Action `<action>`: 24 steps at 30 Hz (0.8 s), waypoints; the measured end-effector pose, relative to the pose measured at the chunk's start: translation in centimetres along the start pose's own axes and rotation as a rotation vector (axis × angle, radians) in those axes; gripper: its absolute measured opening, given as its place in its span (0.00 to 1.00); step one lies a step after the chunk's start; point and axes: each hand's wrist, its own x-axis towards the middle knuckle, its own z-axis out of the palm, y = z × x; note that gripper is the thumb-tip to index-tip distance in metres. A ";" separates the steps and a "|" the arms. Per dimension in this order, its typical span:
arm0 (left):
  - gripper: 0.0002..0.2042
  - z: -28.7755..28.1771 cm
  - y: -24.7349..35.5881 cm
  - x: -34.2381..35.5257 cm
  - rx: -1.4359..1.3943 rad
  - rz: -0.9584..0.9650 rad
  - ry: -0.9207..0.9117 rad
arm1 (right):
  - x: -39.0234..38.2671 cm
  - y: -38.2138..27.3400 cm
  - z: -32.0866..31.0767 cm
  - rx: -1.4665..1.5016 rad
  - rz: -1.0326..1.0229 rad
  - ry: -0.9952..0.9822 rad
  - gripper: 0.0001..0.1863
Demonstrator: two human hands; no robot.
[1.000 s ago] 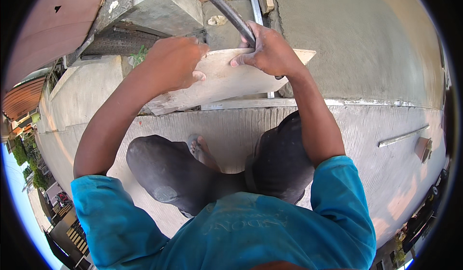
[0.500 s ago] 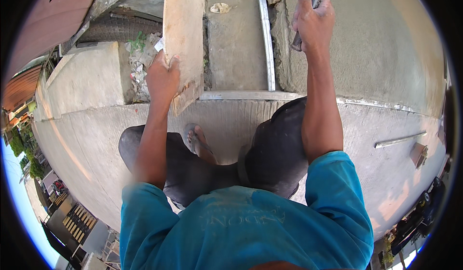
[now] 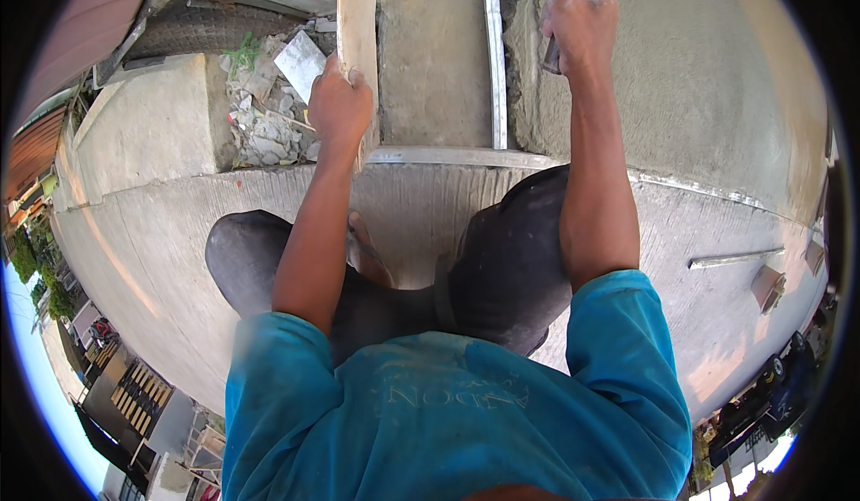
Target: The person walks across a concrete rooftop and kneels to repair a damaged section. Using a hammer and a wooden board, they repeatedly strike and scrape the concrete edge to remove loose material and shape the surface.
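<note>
My left hand (image 3: 340, 102) is closed on a wooden board (image 3: 357, 31), gripping its left edge near the lower end. The board stands nearly edge-on along the left side of a strip of concrete (image 3: 430, 71). Over the smooth, damp-looking concrete slab (image 3: 699, 80) on the right, my right hand (image 3: 582, 22) is wrapped round a dark bar-shaped tool (image 3: 553, 56). Its upper part runs out of the picture, so its kind does not show. A light metal bar (image 3: 494, 62) lies between the strip and the slab, and another metal bar (image 3: 457, 155) crosses in front of the strip.
Broken rubble (image 3: 269, 129) with a pale flat piece (image 3: 302, 64) lies left of the board, beside a concrete block (image 3: 152, 111). Ridged concrete pavement (image 3: 170, 250) spreads under my legs. A loose metal strip (image 3: 736, 258) and a small box-like block (image 3: 768, 288) lie at the right.
My left hand has shifted right and slightly up with the board, which has turned more edge-on and uncovered more of the rubble. My right hand still grips the tool.
</note>
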 end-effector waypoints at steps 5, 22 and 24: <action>0.18 1.2 -0.3 -0.4 0.045 -0.022 0.010 | 0.2 0.4 0.1 -0.033 -0.004 0.004 0.25; 0.19 1.0 0.2 -1.2 -0.005 -0.072 -0.072 | -1.5 2.3 2.7 0.146 -0.035 -0.179 0.15; 0.29 1.4 -0.6 -0.5 -0.049 -0.083 -0.075 | -2.0 1.2 3.3 0.251 -0.038 -0.237 0.17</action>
